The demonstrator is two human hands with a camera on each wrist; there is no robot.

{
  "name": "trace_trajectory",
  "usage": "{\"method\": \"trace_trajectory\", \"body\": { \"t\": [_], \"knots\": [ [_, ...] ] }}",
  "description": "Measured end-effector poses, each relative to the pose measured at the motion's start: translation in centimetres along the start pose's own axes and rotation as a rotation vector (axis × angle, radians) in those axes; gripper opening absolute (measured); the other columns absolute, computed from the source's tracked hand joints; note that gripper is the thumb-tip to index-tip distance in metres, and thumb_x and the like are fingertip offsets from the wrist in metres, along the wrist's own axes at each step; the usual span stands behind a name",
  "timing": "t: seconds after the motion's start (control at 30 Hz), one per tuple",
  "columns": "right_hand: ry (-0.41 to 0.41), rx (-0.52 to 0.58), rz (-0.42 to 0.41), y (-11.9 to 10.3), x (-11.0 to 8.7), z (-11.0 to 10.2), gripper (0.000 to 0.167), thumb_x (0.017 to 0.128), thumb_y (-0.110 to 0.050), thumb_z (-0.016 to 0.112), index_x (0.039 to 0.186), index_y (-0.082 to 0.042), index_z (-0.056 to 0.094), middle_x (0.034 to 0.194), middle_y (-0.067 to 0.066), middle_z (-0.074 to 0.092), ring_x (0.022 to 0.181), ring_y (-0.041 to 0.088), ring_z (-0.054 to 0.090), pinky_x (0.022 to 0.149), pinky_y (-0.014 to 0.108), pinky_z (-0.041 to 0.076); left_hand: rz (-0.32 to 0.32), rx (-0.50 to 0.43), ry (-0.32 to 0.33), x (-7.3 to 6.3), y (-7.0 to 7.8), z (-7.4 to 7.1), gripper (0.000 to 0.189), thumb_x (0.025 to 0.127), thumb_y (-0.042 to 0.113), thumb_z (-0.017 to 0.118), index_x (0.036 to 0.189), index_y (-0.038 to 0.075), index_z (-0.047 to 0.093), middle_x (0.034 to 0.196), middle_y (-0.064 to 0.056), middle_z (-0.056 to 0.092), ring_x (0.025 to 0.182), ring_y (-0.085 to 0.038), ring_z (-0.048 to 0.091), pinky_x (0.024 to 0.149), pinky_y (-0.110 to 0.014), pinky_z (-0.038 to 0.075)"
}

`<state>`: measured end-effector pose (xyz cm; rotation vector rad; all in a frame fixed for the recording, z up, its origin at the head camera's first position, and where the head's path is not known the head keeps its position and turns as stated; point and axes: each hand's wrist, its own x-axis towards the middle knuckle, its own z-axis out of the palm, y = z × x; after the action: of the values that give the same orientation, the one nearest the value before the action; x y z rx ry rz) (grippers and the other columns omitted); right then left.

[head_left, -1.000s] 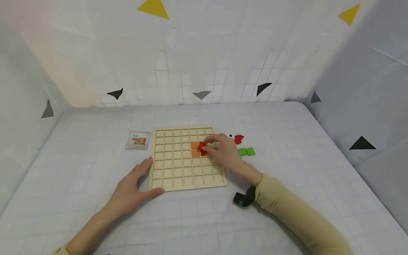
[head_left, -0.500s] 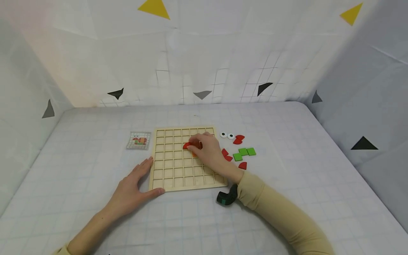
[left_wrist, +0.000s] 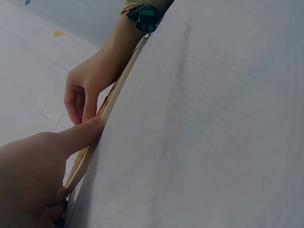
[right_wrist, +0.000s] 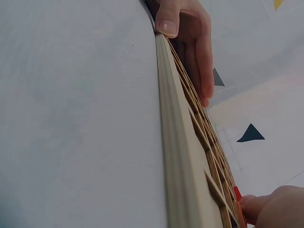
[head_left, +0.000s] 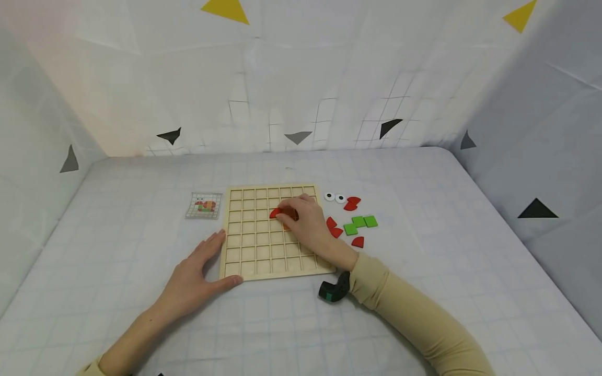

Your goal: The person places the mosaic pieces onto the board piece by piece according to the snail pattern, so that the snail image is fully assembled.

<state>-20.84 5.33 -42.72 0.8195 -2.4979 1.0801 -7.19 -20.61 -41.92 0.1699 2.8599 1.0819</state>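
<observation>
My left hand (head_left: 193, 279) lies at the near left corner of the wooden grid board (head_left: 263, 254), fingers extended along its left side and thumb on its front edge. In the right wrist view, that thumb presses the board's corner. My right hand (head_left: 308, 224) is over the upper middle of the board, thumb and fingertips pinching a red quarter-round tile (head_left: 275, 213) at a grid cell. An orange tile (head_left: 286, 227) shows just under the right hand, which hides the cells around it. The red tile (right_wrist: 237, 193) also appears at the fingertips in the right wrist view.
Left of the board lies a small picture card (head_left: 204, 206) with a gridded figure. To the right are two white eye discs (head_left: 340, 198), several red quarter-round tiles (head_left: 358, 242) and three green square tiles (head_left: 359, 221). A black wrist device (head_left: 335, 290) sits at the right sleeve.
My right hand has moved left across the board with a red tile and has stayed there since half a second ago. The loose tiles beside the board came into view. The left hand stays put.
</observation>
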Motion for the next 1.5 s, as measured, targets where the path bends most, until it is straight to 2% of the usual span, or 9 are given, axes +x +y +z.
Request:
{"method": "trace_trajectory", "body": {
  "t": [0.23, 0.63, 1.1, 1.5],
  "knots": [
    [0.006, -0.001, -0.002, -0.03, 0.05, -0.04, 0.02, 0.087, -0.015, 0.079, 0.105, -0.007, 0.075, 0.095, 0.003, 0.074, 0.089, 0.019, 0.057, 0.073, 0.032, 0.051, -0.004, 0.002, -0.003, 0.03, 0.1, -0.07, 0.106, 0.076, 0.069, 0.073, 0.16, 0.028, 0.024, 0.165, -0.006, 0.026, 0.152, -0.037, 0.022, 0.116, -0.064, 0.025],
    [0.002, 0.01, -0.01, 0.05, -0.01, 0.09, 0.02, 0.087, -0.014, 0.079, 0.105, -0.007, 0.075, 0.098, 0.003, 0.075, 0.093, 0.02, 0.059, 0.076, 0.033, 0.051, -0.01, 0.007, -0.01, -0.03, 0.12, -0.11, 0.106, 0.076, 0.069, 0.073, 0.16, 0.028, 0.023, 0.165, -0.004, 0.026, 0.152, -0.035, 0.022, 0.116, -0.064, 0.025],
    [0.004, 0.019, -0.015, -0.15, -0.04, -0.14, 0.019, 0.086, -0.014, 0.079, 0.103, -0.007, 0.076, 0.095, 0.003, 0.075, 0.09, 0.019, 0.057, 0.073, 0.032, 0.051, -0.008, 0.003, -0.01, 0.04, -0.02, -0.08, 0.106, 0.076, 0.07, 0.073, 0.16, 0.03, 0.022, 0.166, -0.002, 0.025, 0.152, -0.033, 0.021, 0.116, -0.064, 0.026],
    [0.06, 0.054, -0.03, -0.29, 0.15, -0.58, 0.018, 0.088, -0.012, 0.076, 0.105, -0.006, 0.076, 0.096, 0.006, 0.074, 0.094, 0.02, 0.06, 0.073, 0.033, 0.053, -0.003, 0.011, -0.001, -0.02, 0.01, -0.06, 0.106, 0.076, 0.07, 0.072, 0.16, 0.029, 0.023, 0.165, -0.004, 0.027, 0.152, -0.035, 0.023, 0.115, -0.064, 0.026]
  ]
}}
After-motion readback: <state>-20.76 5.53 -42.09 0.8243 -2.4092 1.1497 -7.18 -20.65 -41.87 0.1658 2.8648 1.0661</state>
